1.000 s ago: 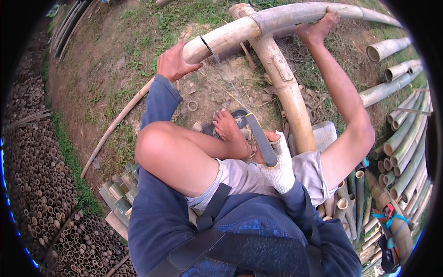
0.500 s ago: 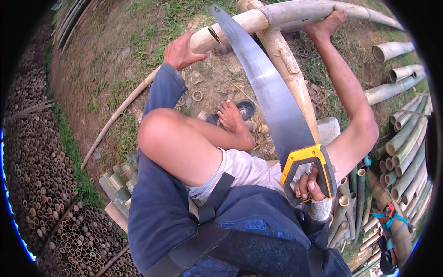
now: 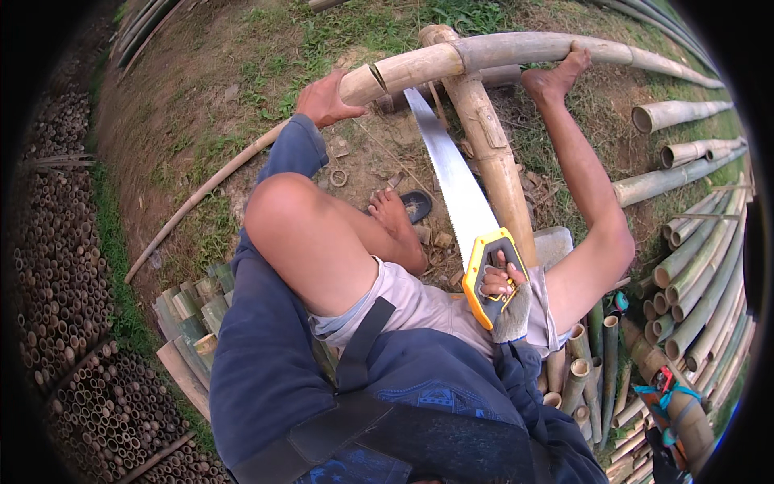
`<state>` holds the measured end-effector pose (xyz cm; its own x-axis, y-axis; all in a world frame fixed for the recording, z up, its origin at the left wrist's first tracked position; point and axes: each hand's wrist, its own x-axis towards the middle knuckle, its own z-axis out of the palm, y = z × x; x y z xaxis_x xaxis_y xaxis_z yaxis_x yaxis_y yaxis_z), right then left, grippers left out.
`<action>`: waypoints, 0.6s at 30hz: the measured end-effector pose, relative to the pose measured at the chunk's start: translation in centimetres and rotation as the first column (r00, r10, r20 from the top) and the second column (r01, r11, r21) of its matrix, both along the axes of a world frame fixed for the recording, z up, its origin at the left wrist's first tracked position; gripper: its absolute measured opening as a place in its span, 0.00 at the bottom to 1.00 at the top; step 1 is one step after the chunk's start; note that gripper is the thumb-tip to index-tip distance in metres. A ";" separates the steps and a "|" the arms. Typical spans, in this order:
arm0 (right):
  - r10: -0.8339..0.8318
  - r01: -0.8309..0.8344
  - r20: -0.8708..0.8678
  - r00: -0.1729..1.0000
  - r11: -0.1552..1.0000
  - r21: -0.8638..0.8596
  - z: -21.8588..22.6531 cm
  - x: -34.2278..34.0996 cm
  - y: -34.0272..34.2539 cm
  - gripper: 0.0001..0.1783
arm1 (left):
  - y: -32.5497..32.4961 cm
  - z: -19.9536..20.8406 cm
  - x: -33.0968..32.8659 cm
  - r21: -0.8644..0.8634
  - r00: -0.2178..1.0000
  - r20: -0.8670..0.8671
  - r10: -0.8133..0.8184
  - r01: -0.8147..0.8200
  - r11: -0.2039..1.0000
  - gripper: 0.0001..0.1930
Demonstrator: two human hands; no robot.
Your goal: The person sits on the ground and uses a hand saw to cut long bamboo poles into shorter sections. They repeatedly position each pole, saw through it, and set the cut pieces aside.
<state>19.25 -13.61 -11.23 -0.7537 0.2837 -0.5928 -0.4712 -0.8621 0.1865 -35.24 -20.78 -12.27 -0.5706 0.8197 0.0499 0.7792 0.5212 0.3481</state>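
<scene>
A thick pale bamboo pole (image 3: 516, 50) lies across a bamboo post (image 3: 484, 133). Near its left end a dark gap (image 3: 377, 77) cuts across the pole; whether it goes all the way through cannot be told. My left hand (image 3: 322, 98) is wrapped round the bamboo just left of that gap. In a fingerless glove, my right hand (image 3: 501, 284) grips the yellow and black handle of a hand saw (image 3: 455, 173). The saw's tip points away from me and appears below the pole, apart from the gap. My bare right foot (image 3: 556, 77) presses on the pole.
A slender bamboo pole (image 3: 201, 189) stretches down to the left from beside my left hand. Stacked bamboo ends (image 3: 72, 323) fill the far left, and more poles (image 3: 701, 250) lie at right. A sandal (image 3: 415, 206) and bamboo offcut ring (image 3: 339, 177) are on the ground.
The saw has drawn back toward me and turned, its tip dropping from above the pole to below it. My left hand keeps its hold on the bamboo.
</scene>
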 end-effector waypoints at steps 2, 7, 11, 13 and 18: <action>-0.043 0.035 -0.072 0.996 0.993 -0.116 -3.0 -3.6 0.0 0.15 | 0.0 0.4 0.2 0.006 1.000 0.003 0.000 0.000 1.000 0.50; -0.091 0.035 -0.238 0.967 0.972 -0.232 -6.6 -9.6 -0.8 0.17 | 0.2 0.9 0.4 0.000 1.000 0.002 -0.012 0.012 1.000 0.48; -0.146 0.046 -0.289 0.946 0.944 -0.327 -8.6 -13.5 -0.9 0.16 | 0.2 0.7 0.4 0.004 1.000 0.007 -0.014 0.014 1.000 0.47; -0.144 0.047 -0.293 0.945 0.949 -0.313 -9.7 -15.3 -1.0 0.16 | 0.3 0.6 0.3 0.014 1.000 0.006 -0.017 0.017 1.000 0.47; -0.201 0.032 -0.377 0.904 0.912 -0.409 -11.5 -18.1 -1.0 0.17 | 0.2 0.4 0.2 0.029 1.000 0.027 -0.008 0.007 1.000 0.47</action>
<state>1.15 -14.57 -22.77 -0.9248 0.1979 -0.3250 -0.3745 -0.6245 0.6854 -35.03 -20.55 -11.84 -0.5660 0.8223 0.0587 0.7732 0.5048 0.3839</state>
